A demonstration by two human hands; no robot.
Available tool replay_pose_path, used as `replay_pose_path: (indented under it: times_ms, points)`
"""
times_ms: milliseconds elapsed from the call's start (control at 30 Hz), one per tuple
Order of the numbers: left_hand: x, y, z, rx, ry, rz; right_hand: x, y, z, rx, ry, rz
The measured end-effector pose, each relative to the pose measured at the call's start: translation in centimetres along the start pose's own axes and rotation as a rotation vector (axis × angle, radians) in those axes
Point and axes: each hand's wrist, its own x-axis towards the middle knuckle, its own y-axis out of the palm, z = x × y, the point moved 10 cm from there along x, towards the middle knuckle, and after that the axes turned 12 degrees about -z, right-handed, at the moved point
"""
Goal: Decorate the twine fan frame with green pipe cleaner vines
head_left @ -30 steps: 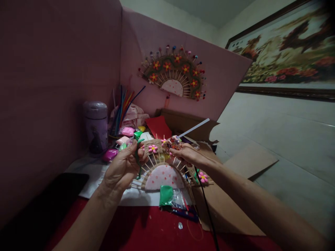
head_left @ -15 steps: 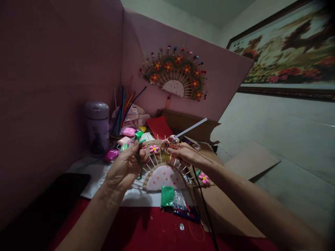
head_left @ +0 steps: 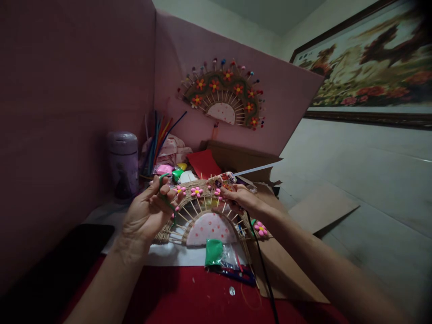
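A thin green strip (head_left: 165, 198), perhaps soft clay, is pinched in the fingers of my left hand (head_left: 143, 216) and dangles below them. My right hand (head_left: 245, 198) is closed round a patterned hot glue gun (head_left: 221, 181). A pale glue stick (head_left: 258, 168) juts from its back towards the right, and a black cord (head_left: 259, 252) trails down from it. Beneath both hands lies a half-round fan of wooden sticks woven with twine (head_left: 189, 187). Pink flowers (head_left: 196, 192) sit on the twine, and a dotted white half-circle (head_left: 212, 229) fills its centre. The gun's nozzle tip is hard to make out.
A green clay packet (head_left: 213, 253) and blue scissors (head_left: 241, 274) lie in front of the fan. At left stand a purple cup (head_left: 123, 166) and pipe cleaners (head_left: 158, 144). A finished fan (head_left: 222, 96) hangs on the pink board behind; cardboard (head_left: 286, 265) lies at right.
My left hand has moved left and slightly down with the green strip, away from the glue gun. The gun has turned, so its glue stick now lies flatter and further right.
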Motion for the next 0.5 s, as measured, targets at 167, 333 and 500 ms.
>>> replay_pose_path:
  times_ms: [167,333,500]
  points:
    - [0.2,-1.0,-2.1,-0.045,0.165,-0.120,0.1,-1.3,-0.4,0.024,-0.032,-0.127]
    - [0.2,-1.9,-3.3,0.095,0.344,-0.234,-0.8,-2.8,-0.1,-0.042,0.009,-0.209]
    - [0.2,-3.3,-3.5,0.187,0.386,-0.385,-3.8,-3.7,3.4,-0.225,-0.039,-0.208]
